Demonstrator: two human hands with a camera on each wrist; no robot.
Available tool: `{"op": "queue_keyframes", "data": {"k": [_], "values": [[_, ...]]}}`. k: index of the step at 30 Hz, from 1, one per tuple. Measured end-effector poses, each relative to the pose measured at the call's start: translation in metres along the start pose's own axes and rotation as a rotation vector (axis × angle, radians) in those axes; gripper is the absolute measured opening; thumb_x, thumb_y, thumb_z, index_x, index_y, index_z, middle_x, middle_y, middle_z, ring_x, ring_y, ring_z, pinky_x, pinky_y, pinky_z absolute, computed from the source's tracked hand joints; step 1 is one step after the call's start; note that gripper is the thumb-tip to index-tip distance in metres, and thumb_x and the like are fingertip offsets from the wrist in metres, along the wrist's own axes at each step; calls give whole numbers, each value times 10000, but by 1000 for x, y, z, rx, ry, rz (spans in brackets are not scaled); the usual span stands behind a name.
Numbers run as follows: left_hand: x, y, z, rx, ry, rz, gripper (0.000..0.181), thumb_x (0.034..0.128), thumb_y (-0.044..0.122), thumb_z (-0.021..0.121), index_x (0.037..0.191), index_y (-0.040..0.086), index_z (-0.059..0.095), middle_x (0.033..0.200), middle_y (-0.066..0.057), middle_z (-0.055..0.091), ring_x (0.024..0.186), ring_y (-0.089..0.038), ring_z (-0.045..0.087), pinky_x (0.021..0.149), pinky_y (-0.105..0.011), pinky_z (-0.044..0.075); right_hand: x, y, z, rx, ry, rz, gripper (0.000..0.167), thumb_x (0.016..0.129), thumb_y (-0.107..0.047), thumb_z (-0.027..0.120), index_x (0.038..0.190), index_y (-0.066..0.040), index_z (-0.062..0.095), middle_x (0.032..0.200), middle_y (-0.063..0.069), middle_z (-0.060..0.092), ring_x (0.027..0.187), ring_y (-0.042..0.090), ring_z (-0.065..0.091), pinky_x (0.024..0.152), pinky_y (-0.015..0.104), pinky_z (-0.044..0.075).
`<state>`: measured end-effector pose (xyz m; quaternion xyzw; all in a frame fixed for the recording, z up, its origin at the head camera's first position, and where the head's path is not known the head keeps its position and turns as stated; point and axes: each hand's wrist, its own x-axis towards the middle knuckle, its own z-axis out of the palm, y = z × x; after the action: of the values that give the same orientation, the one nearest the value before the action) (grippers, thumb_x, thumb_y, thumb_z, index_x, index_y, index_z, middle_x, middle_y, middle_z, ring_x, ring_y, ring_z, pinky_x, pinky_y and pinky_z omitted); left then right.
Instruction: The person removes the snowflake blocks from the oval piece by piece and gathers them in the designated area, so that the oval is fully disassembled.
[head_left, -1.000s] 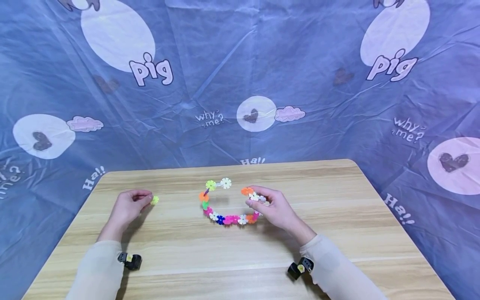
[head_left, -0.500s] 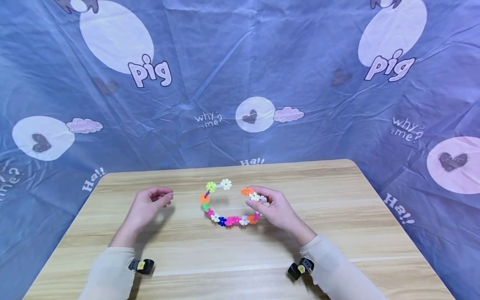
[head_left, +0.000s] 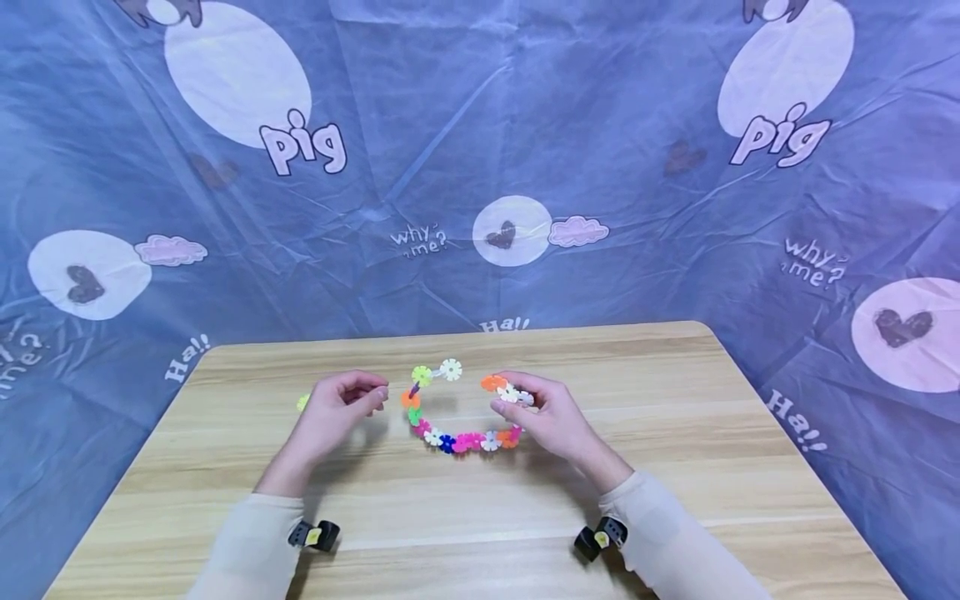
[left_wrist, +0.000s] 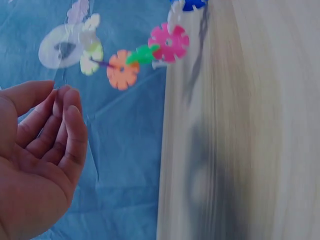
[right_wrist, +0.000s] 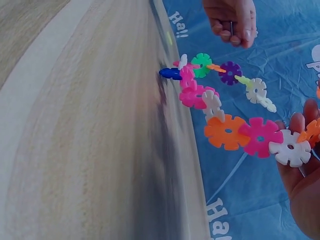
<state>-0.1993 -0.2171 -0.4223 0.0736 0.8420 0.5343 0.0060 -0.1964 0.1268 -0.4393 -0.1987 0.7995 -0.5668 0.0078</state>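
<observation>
A chain of snowflake-shaped plastic discs (head_left: 461, 442) in several colours curves into an open loop above the table. My right hand (head_left: 551, 414) pinches it near its right end, by an orange disc (head_left: 493, 382) and white ones. The other end finishes in a white disc (head_left: 451, 369) beside a yellow-green disc (head_left: 422, 376). My left hand (head_left: 337, 417) hovers just left of the loop, apart from it. Its fingers are loosely bent and nothing shows between them in the left wrist view. Behind that hand a loose yellow disc (head_left: 303, 402) lies on the table, partly hidden.
The wooden table (head_left: 480, 508) has rounded far corners. A blue printed cloth (head_left: 420, 167) hangs behind it and along its sides. Each wrist bears a small black camera (head_left: 324, 536).
My left hand has moved right, from beside the yellow disc toward the loop, leaving the disc on the table. The right hand stays in place with the chain, which has shifted slightly.
</observation>
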Motion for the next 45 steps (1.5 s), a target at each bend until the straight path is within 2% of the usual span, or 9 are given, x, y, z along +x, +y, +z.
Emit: {"op": "queue_keyframes", "data": {"k": [6, 10, 15, 21, 27, 35, 41, 43, 45], "values": [[-5, 9, 15, -40, 2, 25, 215, 1029, 122, 729, 1189, -19, 757, 1110, -202, 785, 852, -96, 704, 791, -287, 619, 1, -1, 3, 49, -13, -23, 425, 987, -147, 785, 1390, -38, 706, 1372, 217, 726, 673, 117, 645, 591, 238, 558], [-7, 15, 26, -89, -53, 99, 209, 1020, 76, 724, 1170, -68, 743, 1060, -255, 775, 823, -105, 704, 757, -261, 609, 0, -3, 4, 58, -13, -19, 429, 979, -149, 793, 1387, -45, 710, 1375, 214, 724, 616, 50, 561, 554, 219, 513], [-3, 24, 41, -113, -114, 140, 209, 1013, 75, 733, 1175, -56, 742, 1050, -267, 769, 853, -116, 725, 767, -229, 604, 0, -4, 5, 50, 8, -21, 433, 963, -152, 812, 1374, -51, 720, 1365, 196, 734, 748, 41, 641, 662, 222, 575], [1, 33, 57, -140, -113, 157, 213, 1015, 91, 741, 1193, -26, 748, 1089, -238, 771, 896, -159, 730, 796, -226, 606, 2, -5, 6, 30, 0, -49, 427, 966, -164, 811, 1372, -66, 724, 1311, 156, 768, 980, 76, 731, 842, 256, 626], [3, 42, 70, -192, -136, 200, 258, 1010, 72, 743, 1238, -47, 720, 1144, -225, 758, 940, -90, 727, 849, -229, 618, 3, -8, 7, 32, -31, -53, 424, 972, -174, 807, 1374, -74, 723, 1278, 171, 776, 962, 107, 739, 835, 264, 631], [3, 47, 78, -149, -128, 262, 158, 1007, 79, 754, 1157, 33, 778, 1045, -133, 749, 852, -165, 693, 738, -239, 586, 5, -13, 10, 32, -62, -45, 404, 970, -206, 822, 1359, -133, 743, 1303, 86, 776, 989, 149, 743, 846, 271, 634], [1, 47, 80, -156, -116, 263, 109, 1007, 50, 738, 1099, 10, 779, 936, -144, 742, 784, -201, 698, 699, -308, 612, 4, -14, 12, -5, -72, -49, 447, 970, -237, 821, 1395, -140, 723, 1403, 79, 738, 1256, 259, 706, 1062, 376, 571], [1, 46, 81, -167, -104, 261, 103, 1008, 40, 730, 1089, -3, 777, 926, -161, 754, 774, -206, 707, 682, -296, 611, 4, -13, 13, 10, -73, -51, 452, 976, -220, 810, 1407, -124, 710, 1401, 96, 735, 1241, 254, 710, 1042, 371, 577], [0, 45, 81, -180, -93, 253, 101, 1013, 46, 726, 1086, -4, 776, 924, -179, 764, 772, -193, 715, 665, -278, 604, 3, -11, 14, 53, -68, -49, 438, 985, -178, 793, 1405, -94, 701, 1349, 131, 748, 1091, 209, 735, 912, 319, 610]]}}
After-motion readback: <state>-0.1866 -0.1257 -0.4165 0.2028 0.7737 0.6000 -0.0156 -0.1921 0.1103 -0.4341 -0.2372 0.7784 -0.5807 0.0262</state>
